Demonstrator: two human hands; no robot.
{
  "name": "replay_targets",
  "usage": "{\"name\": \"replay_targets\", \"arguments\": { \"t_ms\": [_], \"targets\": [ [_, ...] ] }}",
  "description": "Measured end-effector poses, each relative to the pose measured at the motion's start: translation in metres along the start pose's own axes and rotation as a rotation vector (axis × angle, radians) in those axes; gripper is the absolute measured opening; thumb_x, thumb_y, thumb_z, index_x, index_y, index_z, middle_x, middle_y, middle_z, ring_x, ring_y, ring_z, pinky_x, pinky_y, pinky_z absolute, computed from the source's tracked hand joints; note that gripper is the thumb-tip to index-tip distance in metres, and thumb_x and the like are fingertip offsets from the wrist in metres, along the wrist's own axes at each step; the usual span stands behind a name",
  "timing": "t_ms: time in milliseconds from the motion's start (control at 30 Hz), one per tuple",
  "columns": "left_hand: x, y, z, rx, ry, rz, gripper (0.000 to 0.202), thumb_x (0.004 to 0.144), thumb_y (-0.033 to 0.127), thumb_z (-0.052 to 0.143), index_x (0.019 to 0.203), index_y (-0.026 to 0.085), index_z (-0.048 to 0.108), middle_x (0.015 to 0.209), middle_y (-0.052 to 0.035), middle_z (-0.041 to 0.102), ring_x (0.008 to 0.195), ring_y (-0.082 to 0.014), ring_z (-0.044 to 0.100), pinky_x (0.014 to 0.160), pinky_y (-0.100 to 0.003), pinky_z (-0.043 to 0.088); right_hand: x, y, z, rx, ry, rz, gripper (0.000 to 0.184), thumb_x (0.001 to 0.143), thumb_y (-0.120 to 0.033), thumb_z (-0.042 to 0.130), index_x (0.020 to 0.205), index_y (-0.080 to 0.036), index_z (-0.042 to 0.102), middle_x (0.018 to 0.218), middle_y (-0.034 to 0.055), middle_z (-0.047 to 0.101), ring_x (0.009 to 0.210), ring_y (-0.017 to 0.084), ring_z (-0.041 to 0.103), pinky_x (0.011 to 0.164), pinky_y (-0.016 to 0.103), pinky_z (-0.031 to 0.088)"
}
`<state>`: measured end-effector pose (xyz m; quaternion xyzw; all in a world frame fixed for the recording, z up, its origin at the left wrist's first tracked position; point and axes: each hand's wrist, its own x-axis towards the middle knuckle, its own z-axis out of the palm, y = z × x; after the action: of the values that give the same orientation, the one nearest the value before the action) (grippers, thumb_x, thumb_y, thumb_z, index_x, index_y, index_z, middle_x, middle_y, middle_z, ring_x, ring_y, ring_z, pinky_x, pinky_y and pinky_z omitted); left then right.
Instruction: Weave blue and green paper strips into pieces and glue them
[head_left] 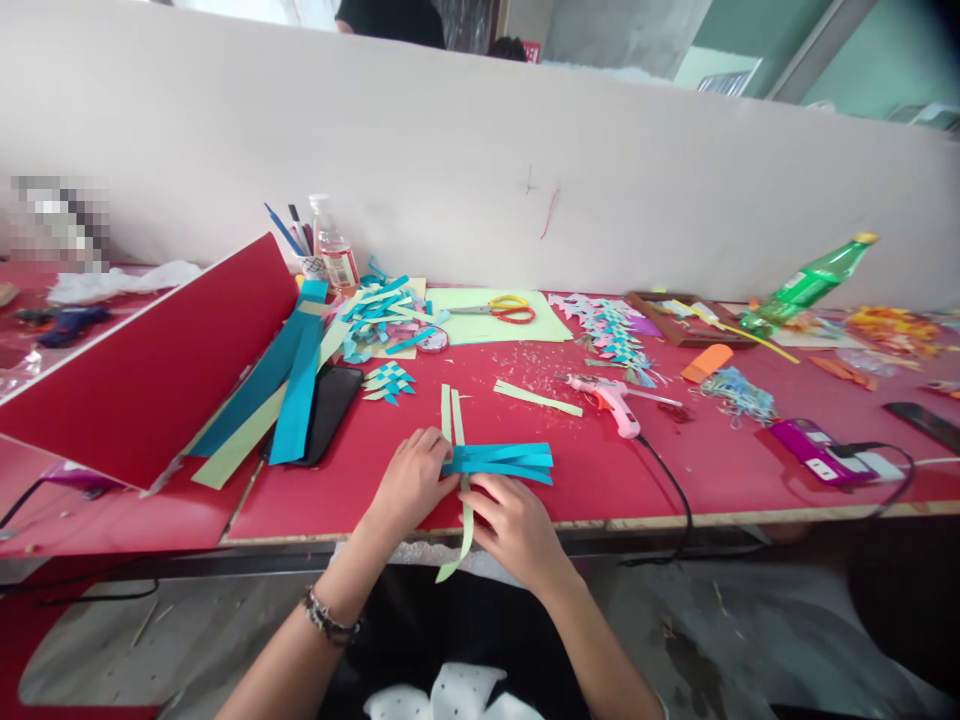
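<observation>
Near the table's front edge, several blue paper strips (517,460) lie sideways across pale green paper strips (453,410) that run away from me. My left hand (418,470) pinches the left end of the blue strips where they cross the green ones. Just beneath the crossing, the fingers of my right hand (517,515) are closed on a green strip (466,535), whose curled end hangs over the edge. A loose green strip (537,398) rests farther back. Beyond my left hand is a small blue and green woven paper piece (388,381).
A pink glue gun (611,400) with a black cord lies to the right. Scissors (499,309) rest on green paper sheets (457,325) at the back. On the left, a phone (330,410) lies under wide strips beside a red upright board (165,370). A green bottle (814,285) leans back right.
</observation>
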<state>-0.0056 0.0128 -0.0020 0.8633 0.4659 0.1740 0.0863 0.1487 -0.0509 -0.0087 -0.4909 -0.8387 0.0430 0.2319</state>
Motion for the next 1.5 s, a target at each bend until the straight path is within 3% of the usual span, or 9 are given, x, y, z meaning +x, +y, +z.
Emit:
{"name": "replay_targets", "arguments": {
  "t_ms": [200,367,567,733,933,1133,1267,1333,1500],
  "targets": [
    [0.001,0.000,-0.008,-0.011,-0.042,0.062,0.017,0.075,0.031,0.052,0.084,0.016,0.052,0.086,-0.0041,0.052,0.081,-0.0181,0.051,0.072,-0.029,0.040,-0.002,-0.002,0.003,-0.012,0.015,0.018,0.023,0.078,-0.014,0.046,0.098,-0.020,0.056,0.096,0.0061,0.054,0.089,0.018,0.049,0.076,0.029,0.041],
    [0.005,0.000,-0.012,0.023,-0.064,0.087,0.024,0.085,0.032,0.036,0.084,0.017,0.054,0.084,-0.0037,0.055,0.080,-0.0167,0.052,0.070,-0.029,0.039,-0.004,-0.004,0.005,-0.039,0.056,0.001,0.018,0.078,-0.016,0.048,0.093,-0.019,0.057,0.092,0.0056,0.054,0.084,0.018,0.047,0.075,0.031,0.039],
    [0.005,0.002,-0.013,0.098,-0.046,0.102,0.023,0.074,0.038,0.053,0.085,0.017,0.055,0.083,-0.0031,0.057,0.081,-0.0190,0.053,0.070,-0.031,0.038,-0.003,-0.004,0.006,-0.035,0.063,0.008,0.016,0.079,-0.017,0.047,0.090,-0.020,0.058,0.090,0.0047,0.054,0.083,0.017,0.046,0.074,0.031,0.037],
    [0.006,0.001,-0.014,0.123,-0.060,0.126,0.017,0.073,0.030,0.054,0.085,0.018,0.055,0.083,-0.0021,0.057,0.080,-0.0179,0.054,0.071,-0.030,0.037,-0.004,-0.003,0.008,-0.016,0.078,-0.017,0.018,0.078,-0.014,0.046,0.092,-0.020,0.057,0.089,0.0044,0.055,0.083,0.016,0.046,0.075,0.030,0.037],
    [0.008,0.008,-0.008,0.197,-0.016,0.070,0.010,0.077,0.024,0.048,0.077,0.017,0.055,0.077,-0.0023,0.058,0.075,-0.0179,0.055,0.067,-0.030,0.035,-0.004,-0.001,0.009,-0.012,0.072,-0.013,0.018,0.077,-0.013,0.048,0.090,-0.020,0.058,0.089,0.0042,0.056,0.083,0.016,0.048,0.074,0.030,0.037],
    [0.011,0.012,-0.005,0.185,0.098,-0.040,0.033,0.086,0.024,0.031,0.070,0.015,0.058,0.069,-0.0048,0.060,0.066,-0.0167,0.056,0.071,-0.033,0.033,-0.004,-0.001,0.008,0.015,0.095,-0.006,0.016,0.078,-0.014,0.048,0.088,-0.021,0.059,0.088,0.0035,0.057,0.084,0.015,0.049,0.074,0.029,0.037],
    [0.012,0.005,-0.006,0.184,0.029,0.060,0.018,0.082,0.018,0.041,0.090,0.018,0.056,0.078,-0.0034,0.061,0.072,-0.0173,0.056,0.072,-0.031,0.034,-0.003,0.000,0.009,0.039,0.097,0.003,0.016,0.077,-0.014,0.049,0.087,-0.022,0.059,0.086,0.0024,0.057,0.081,0.015,0.050,0.074,0.029,0.038],
    [0.013,0.000,-0.006,0.164,-0.006,0.096,0.020,0.080,0.018,0.044,0.098,0.020,0.053,0.083,-0.0025,0.060,0.075,-0.0176,0.055,0.070,-0.030,0.035,-0.004,0.001,0.010,0.046,0.095,0.021,0.017,0.077,-0.014,0.049,0.087,-0.022,0.060,0.087,0.0026,0.058,0.082,0.016,0.050,0.076,0.030,0.038],
    [0.014,-0.006,-0.003,0.063,-0.050,0.078,0.016,0.080,0.018,0.043,0.092,0.021,0.053,0.087,-0.0014,0.056,0.077,-0.0160,0.054,0.064,-0.025,0.037,-0.004,0.001,0.010,0.054,0.088,0.019,0.019,0.078,-0.013,0.047,0.089,-0.022,0.060,0.087,0.0035,0.057,0.082,0.016,0.050,0.076,0.030,0.038]
  ]
}}
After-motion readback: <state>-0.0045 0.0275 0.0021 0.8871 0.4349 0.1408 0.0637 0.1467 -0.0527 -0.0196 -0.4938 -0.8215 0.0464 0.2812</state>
